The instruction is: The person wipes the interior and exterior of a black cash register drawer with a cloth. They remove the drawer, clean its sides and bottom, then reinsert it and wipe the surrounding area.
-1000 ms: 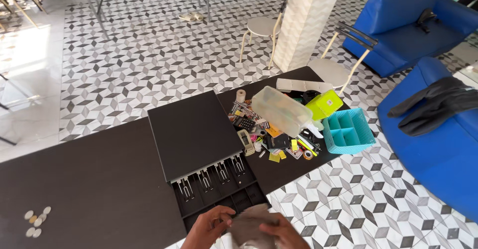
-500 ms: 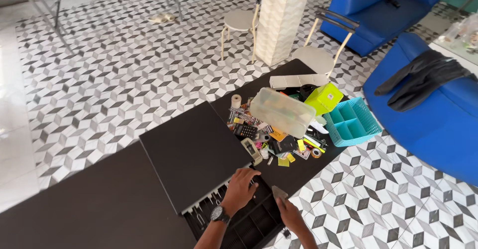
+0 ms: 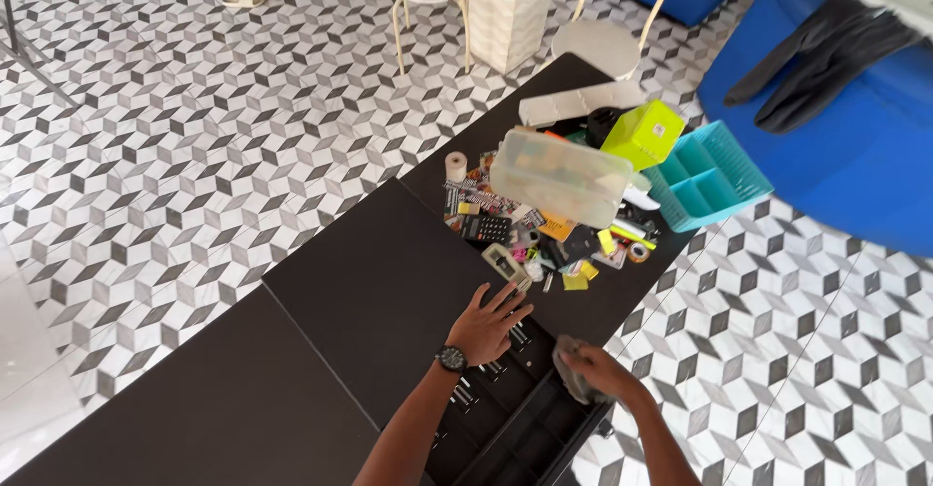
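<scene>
Worn on the head, looking steeply down and a little forward over the dark counter (image 3: pixel 292 389), with the open cash drawer (image 3: pixel 515 418) and both forearms entering from the bottom edge. Close to the hands, farther from the clutter of small things on the counter's right end. Beyond, patterned tile floor (image 3: pixel 194 136), stools and blue seats along the top.

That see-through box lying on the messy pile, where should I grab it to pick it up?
Probably by its two long sides, coming down from above. The clear plastic box lies tilted on the clutter, its long flat top facing up with nothing on it. The green box and teal basket crowd its far end, so the ends are harder to reach.
</scene>
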